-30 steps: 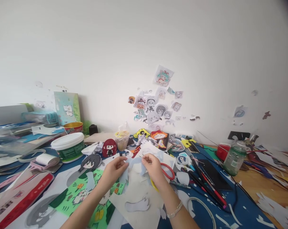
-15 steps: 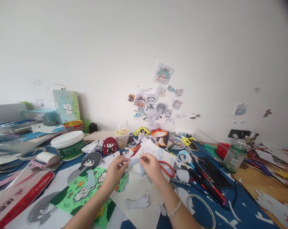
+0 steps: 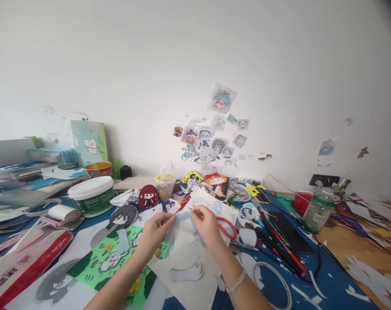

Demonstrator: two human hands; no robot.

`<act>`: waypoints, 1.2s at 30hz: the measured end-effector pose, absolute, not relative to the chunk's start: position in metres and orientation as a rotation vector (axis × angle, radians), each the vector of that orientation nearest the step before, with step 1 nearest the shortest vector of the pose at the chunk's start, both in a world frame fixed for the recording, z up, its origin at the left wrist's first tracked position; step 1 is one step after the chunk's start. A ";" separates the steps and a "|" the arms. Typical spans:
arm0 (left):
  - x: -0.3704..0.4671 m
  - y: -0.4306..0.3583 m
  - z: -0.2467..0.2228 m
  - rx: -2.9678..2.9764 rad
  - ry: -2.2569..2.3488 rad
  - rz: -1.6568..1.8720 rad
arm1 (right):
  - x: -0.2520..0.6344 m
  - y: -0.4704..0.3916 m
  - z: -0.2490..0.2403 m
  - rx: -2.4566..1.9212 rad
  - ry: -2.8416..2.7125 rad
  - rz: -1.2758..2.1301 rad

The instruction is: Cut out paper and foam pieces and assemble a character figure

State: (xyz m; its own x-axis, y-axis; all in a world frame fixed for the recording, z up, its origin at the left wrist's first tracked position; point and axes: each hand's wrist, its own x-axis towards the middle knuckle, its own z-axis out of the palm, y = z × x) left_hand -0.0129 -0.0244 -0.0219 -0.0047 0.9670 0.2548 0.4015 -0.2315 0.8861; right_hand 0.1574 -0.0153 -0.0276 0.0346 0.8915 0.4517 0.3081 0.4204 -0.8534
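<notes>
My left hand (image 3: 158,228) is closed, thumb and fingertips pinched together; whatever is between them is too small to make out. Across from it, my right hand (image 3: 203,221) pinches a pale bluish paper cutout (image 3: 183,220), whose edge reaches toward the left fingertips. Under both hands lies a white paper sheet (image 3: 182,249). On that sheet rests a grey-white paw-shaped paper cutout (image 3: 186,273). Red-handled scissors (image 3: 226,228) sit just right of my right hand, their blades hidden. Left of my left hand is a green sheet with drawn figures (image 3: 114,258).
A white-lidded tub (image 3: 92,196) stands at the left, near a roll of white tape (image 3: 64,213). Pens (image 3: 282,249), a tape ring (image 3: 273,284) and a glass jar (image 3: 318,211) are at the right. Several drawings (image 3: 211,142) are stuck on the wall behind.
My left hand has shifted slightly left and down, its fingertips drawing away from the paper cutout. My right fingertips have curled a little more. The things on the table stay put.
</notes>
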 end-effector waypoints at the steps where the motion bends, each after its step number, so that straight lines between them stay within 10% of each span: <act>1: -0.014 -0.024 -0.022 1.657 1.417 1.188 | 0.158 -0.015 -0.028 -1.106 -1.522 0.632; 36: -0.014 -0.019 -0.024 1.596 1.246 0.973 | 0.157 -0.019 -0.026 -1.086 -1.616 0.764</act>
